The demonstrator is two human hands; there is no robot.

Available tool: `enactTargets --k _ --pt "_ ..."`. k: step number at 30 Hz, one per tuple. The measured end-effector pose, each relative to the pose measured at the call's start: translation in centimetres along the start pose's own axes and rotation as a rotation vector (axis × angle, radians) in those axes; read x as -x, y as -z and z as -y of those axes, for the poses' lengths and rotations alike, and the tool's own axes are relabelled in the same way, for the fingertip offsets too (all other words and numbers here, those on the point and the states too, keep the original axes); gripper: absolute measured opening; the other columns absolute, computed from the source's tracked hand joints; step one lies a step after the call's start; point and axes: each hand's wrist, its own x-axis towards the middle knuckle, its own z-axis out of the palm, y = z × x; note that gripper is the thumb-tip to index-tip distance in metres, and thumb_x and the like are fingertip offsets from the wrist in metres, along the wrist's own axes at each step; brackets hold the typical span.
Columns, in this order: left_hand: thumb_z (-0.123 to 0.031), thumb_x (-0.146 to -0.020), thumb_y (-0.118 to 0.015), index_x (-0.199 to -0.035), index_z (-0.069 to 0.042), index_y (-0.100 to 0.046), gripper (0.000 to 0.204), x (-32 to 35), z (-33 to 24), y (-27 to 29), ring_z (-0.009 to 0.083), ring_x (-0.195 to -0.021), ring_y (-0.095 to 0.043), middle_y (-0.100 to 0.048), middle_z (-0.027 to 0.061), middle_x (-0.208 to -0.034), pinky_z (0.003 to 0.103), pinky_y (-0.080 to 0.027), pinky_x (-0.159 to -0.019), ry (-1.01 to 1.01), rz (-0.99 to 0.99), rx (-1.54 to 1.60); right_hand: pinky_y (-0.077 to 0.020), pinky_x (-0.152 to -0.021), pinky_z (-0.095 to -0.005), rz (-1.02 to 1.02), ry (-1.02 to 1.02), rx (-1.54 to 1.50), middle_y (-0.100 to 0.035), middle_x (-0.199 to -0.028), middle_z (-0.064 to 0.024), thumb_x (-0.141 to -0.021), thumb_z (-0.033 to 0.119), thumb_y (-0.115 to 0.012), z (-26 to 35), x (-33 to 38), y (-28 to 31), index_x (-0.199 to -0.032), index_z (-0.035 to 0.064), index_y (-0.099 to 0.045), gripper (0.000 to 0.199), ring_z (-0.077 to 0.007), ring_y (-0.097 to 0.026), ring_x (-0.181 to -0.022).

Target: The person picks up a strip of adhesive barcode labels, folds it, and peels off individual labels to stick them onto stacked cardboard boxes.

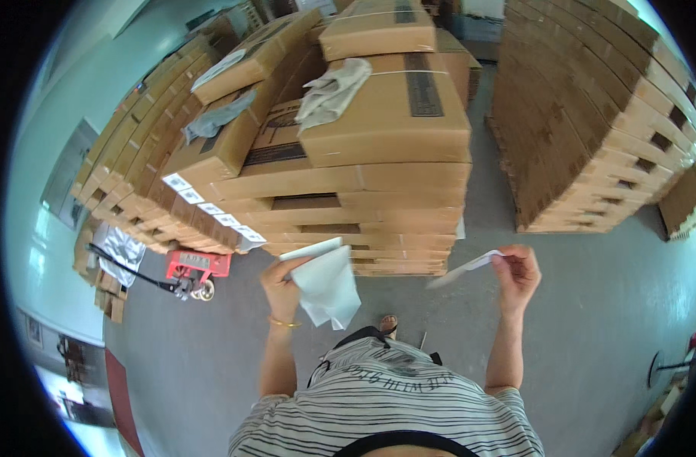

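Observation:
My left hand [281, 283] is closed on a small stack of pale sheets [325, 286], which hang down with their lower edges fanned apart. Out to the right, my right hand [519, 276] pinches one thin white slip [470, 266] between thumb and fingers; its far end is blurred. Both hands are raised in front of a tall stack of brown cardboard boxes [386, 129]. Along the stack's left lower side runs a row of white labels [211, 208]. A crumpled grey cloth [334, 91] lies on the upper boxes.
A red pallet jack [198, 264] with a black handle stands on the grey floor at left. Another high box stack [592, 114] rises at right, and more boxes [146, 129] line the left. A bluish cloth [218, 118] lies on a box.

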Motion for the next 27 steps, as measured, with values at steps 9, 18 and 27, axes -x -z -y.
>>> enactTargets --k 9,18,27 --pt "-0.004 -0.061 -0.076 -0.082 -0.011 -0.076 0.022 -5.8 1.6 -4.6 0.0173 -0.072 -0.064 -0.067 0.0052 -0.073 0.042 -0.05 -0.092 -0.455 0.38 0.091 -0.0449 -0.067 -0.0197 -0.008 -0.014 0.074 -0.057 -0.09 -0.0008 -0.083 -0.004 -0.066 -4.9 -4.5 -2.5 -0.097 0.0033 -0.056 0.018 -0.0063 -0.055 -0.078" --pt "0.006 -0.057 -0.069 -0.086 -0.014 -0.073 0.035 -10.6 -2.0 -13.6 0.0147 -0.062 -0.056 -0.053 0.0003 -0.064 0.053 -0.031 -0.112 -0.668 0.83 0.257 -0.0497 -0.071 -0.0227 0.084 0.088 0.024 -0.058 -0.09 -0.0035 -0.084 -0.006 -0.065 -8.4 -11.7 -4.7 -0.1 0.0008 -0.055 0.02 -0.0091 -0.059 -0.082" --pt "0.002 -0.063 -0.067 -0.087 -0.009 -0.07 0.026 -13.6 -4.8 -20.8 0.0142 -0.064 -0.056 -0.052 0.0002 -0.065 0.052 -0.033 -0.112 -0.818 0.949 0.236 -0.051 -0.066 -0.0253 0.131 0.221 0.119 -0.06 -0.088 -0.0069 -0.079 -0.007 -0.069 -10.5 -15.9 -6.3 -0.099 0.0019 -0.058 0.024 -0.0137 -0.061 -0.077"
